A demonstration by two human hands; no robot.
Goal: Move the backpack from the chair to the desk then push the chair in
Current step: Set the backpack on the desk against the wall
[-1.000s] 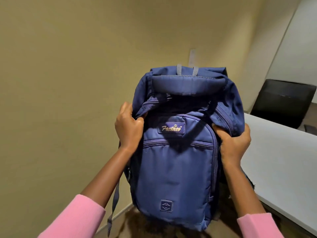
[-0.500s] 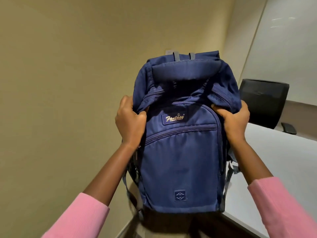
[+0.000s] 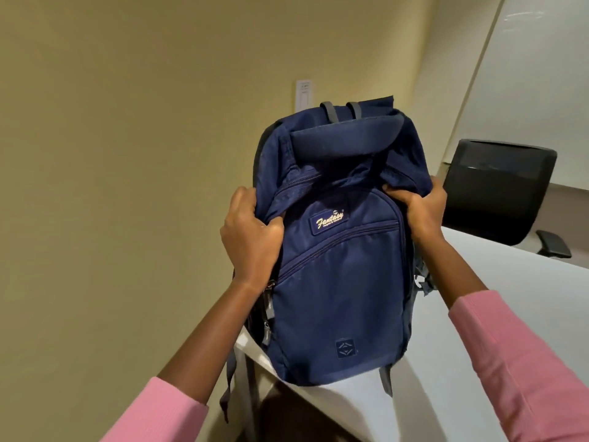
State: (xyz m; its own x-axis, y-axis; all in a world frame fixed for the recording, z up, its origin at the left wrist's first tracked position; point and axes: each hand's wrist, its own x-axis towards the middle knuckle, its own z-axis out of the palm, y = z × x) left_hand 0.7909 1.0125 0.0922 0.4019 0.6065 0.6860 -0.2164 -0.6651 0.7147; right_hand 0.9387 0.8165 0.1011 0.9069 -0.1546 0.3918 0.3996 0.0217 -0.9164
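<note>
A navy blue backpack (image 3: pixel 338 282) with a "Fantasy" label stands upright in the middle of the view, its bottom over the near left corner of the white desk (image 3: pixel 478 330). My left hand (image 3: pixel 251 234) grips its upper left side. On the upper right side my right hand (image 3: pixel 420 208) pinches the fabric. Grey straps hang down past the desk edge. Whether the bag rests fully on the desk I cannot tell. The chair it came from is out of view.
A black office chair (image 3: pixel 497 193) stands behind the far side of the desk, its armrest (image 3: pixel 553 244) showing. A beige wall with a white switch plate (image 3: pixel 303 95) runs on the left. A whiteboard (image 3: pixel 526 74) fills the upper right.
The backpack has moved right and down, from beside the desk to over its corner. Both hands kept the same grip throughout.
</note>
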